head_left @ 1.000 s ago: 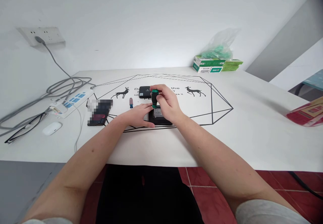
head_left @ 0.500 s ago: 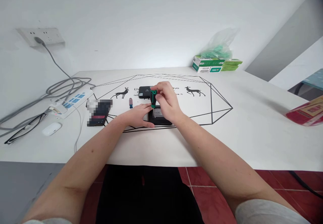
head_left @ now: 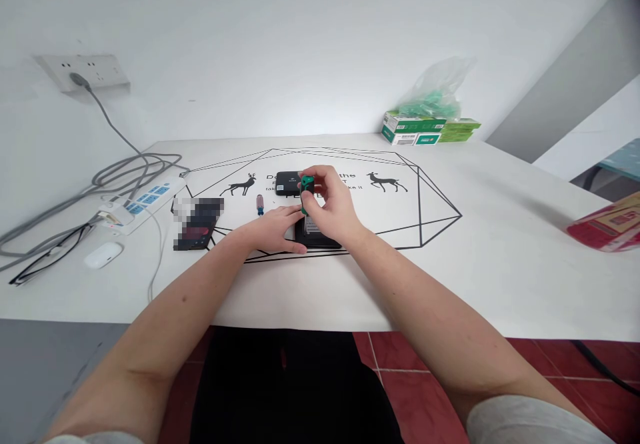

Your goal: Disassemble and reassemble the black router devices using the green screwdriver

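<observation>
My right hand (head_left: 333,203) is closed round the green and black handle of a screwdriver (head_left: 309,182), held roughly upright over a flat black case (head_left: 320,239) with a white printed label. The screwdriver's tip is hidden by my fingers. At the left side of this case my left hand (head_left: 275,229) holds it, fingers at its far left corner and thumb along its near left edge. Behind the right hand lies a second black case (head_left: 286,183) with a small pale sticker. A small screwdriver with a reddish, blue-ended handle (head_left: 260,205) rests left of the hands.
On the left are a partly blurred phone (head_left: 200,225), a white earbud case (head_left: 103,255), eyeglasses (head_left: 47,257) and a power strip (head_left: 155,197) with coiled cables. Green and white boxes (head_left: 414,124) stand against the wall. A red package (head_left: 607,227) sits at the right edge.
My right hand has turned slightly, and the screwdriver handle's top now tilts more toward me and to the right. My left hand and the case stay in place.
</observation>
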### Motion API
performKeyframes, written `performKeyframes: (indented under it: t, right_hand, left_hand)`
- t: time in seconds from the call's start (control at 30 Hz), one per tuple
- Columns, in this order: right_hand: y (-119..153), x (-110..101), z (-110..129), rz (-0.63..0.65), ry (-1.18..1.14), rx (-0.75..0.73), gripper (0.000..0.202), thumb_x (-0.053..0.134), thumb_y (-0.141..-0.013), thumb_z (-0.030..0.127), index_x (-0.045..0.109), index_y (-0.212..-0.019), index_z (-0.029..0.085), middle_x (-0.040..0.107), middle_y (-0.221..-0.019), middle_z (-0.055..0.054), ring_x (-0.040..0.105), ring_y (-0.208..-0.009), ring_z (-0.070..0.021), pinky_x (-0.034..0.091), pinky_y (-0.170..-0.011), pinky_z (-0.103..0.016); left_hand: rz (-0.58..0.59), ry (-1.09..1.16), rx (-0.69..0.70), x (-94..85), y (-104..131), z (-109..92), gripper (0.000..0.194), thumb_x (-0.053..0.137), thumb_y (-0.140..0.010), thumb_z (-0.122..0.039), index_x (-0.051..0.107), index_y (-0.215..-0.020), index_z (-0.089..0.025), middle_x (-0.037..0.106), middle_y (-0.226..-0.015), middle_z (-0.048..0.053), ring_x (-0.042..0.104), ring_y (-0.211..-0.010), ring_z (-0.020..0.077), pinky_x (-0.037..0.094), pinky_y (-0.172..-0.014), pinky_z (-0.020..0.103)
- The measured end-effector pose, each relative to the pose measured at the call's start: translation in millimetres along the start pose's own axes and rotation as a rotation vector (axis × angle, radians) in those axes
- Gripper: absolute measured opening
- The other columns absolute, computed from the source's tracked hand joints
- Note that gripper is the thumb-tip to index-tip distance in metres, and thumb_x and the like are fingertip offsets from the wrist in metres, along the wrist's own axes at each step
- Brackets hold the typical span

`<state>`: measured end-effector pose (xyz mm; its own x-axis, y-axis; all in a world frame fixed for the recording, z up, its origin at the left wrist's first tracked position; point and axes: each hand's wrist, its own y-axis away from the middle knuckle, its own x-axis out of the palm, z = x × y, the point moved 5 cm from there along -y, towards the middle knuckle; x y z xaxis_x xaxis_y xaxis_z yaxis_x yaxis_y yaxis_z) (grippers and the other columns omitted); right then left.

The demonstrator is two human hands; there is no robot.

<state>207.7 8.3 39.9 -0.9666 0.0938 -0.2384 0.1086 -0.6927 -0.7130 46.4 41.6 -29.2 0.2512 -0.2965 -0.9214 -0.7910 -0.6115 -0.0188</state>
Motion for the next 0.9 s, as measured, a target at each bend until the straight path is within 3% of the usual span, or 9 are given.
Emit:
performKeyframes:
  t: [0.17, 0.27, 0.37, 0.6, 0.9]
  right_hand:
    - [-0.7, 0.1, 3.5, 0.053, -0.007, 0.010, 0.032, 0.054, -0.095, 0.023, 0.059, -0.126, 0.028, 0.071, -0.131, -0.008, 0.069, -0.119, -0.0252, 0.060, -0.104, -0.052]
    - [-2.4, -0.6, 6.0, 0.045, 0.066, -0.032, 0.033, 0.068, -0.093, 0.033, 0.061, -0.124, 0.028, 0.066, -0.131, -0.009, 0.065, -0.116, -0.0260, 0.063, -0.093, -0.048]
    - [-3.2, 0.0, 5.0, 0.043, 0.123, -0.036, 0.038, 0.076, -0.087, 0.033, 0.063, -0.122, 0.029, 0.062, -0.121, -0.007, 0.062, -0.102, -0.0232, 0.062, -0.082, -0.044]
    - [-1.3, 1.7, 3.2, 0.018, 0.103, -0.046, 0.046, 0.068, -0.088, 0.024, 0.054, -0.131, 0.030, 0.063, -0.117, -0.005, 0.063, -0.096, -0.0216, 0.062, -0.078, -0.042]
    - [-0.7, -0.4, 1.1, -0.019, 0.076, -0.016, 0.045, 0.067, -0.088, 0.026, 0.053, -0.131, 0.030, 0.063, -0.121, -0.006, 0.064, -0.100, -0.0218, 0.062, -0.079, -0.043]
  left_hand:
    - [0.016, -0.019, -0.018, 0.4, 0.2, 0.1, 0.100, 0.073, -0.090, -0.079, 0.045, -0.168, -0.021, 0.037, -0.178, 0.019, 0.040, -0.159, 0.0479, 0.038, -0.125, 0.057]
    - [0.018, -0.018, -0.006, 0.3, 0.3, -1.6, 0.104, 0.072, -0.092, -0.077, 0.036, -0.173, -0.023, 0.034, -0.180, 0.018, 0.038, -0.160, 0.0472, 0.039, -0.125, 0.056]
    - [0.010, -0.023, 0.003, 0.1, 0.2, -2.3, 0.106, 0.073, -0.092, -0.076, 0.032, -0.175, -0.023, 0.033, -0.180, 0.018, 0.040, -0.159, 0.0470, 0.040, -0.124, 0.057]
    - [0.024, -0.027, 0.001, -1.7, 0.2, -4.5, 0.102, 0.071, -0.092, -0.079, 0.039, -0.171, -0.022, 0.046, -0.172, 0.019, 0.043, -0.157, 0.0456, 0.040, -0.125, 0.057]
    - [0.045, -0.018, -0.031, -1.7, 0.1, -5.0, 0.105, 0.072, -0.091, -0.078, 0.038, -0.172, -0.020, 0.035, -0.179, 0.020, 0.038, -0.160, 0.0472, 0.038, -0.126, 0.058]
